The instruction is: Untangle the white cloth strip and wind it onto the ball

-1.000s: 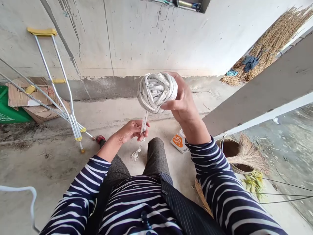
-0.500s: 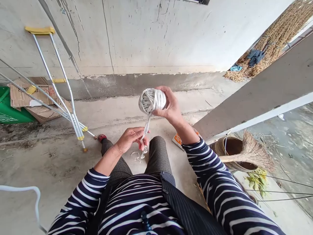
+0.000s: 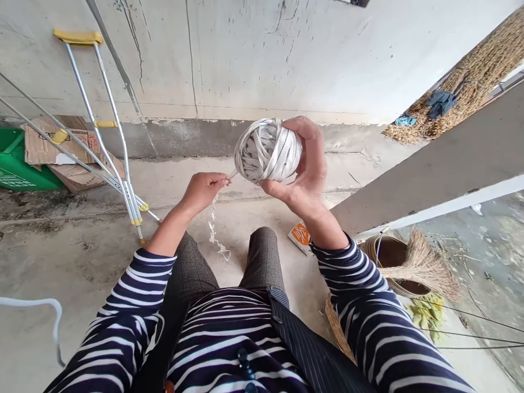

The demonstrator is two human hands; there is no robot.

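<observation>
A ball of white strip [image 3: 268, 151], a flat band with a dark line along it, is gripped from its right side by my right hand [image 3: 309, 169], fingers over the top and thumb underneath. To the left of the ball, my left hand [image 3: 207, 191] pinches the strip where it leaves the ball. A short taut length spans the gap between hand and ball. Below my left hand dangles a crinkled loose tail [image 3: 213, 232], its end hanging in front of my knees. Both hands are held out above my lap.
Metal crutches [image 3: 118, 142] with yellow pads lean at the left, near a green bin [image 3: 28, 169] and cardboard [image 3: 57, 139]. A pillar [image 3: 429, 153] stands to the right. Beside it are a straw broom [image 3: 429, 267] and a basket [image 3: 372, 248]. An orange-and-white packet [image 3: 301, 236] lies on the floor.
My right hand has brought the ball nearer and turned it. My left hand has moved up and left, now pinching the strip beside the ball, and the loose tail hangs longer.
</observation>
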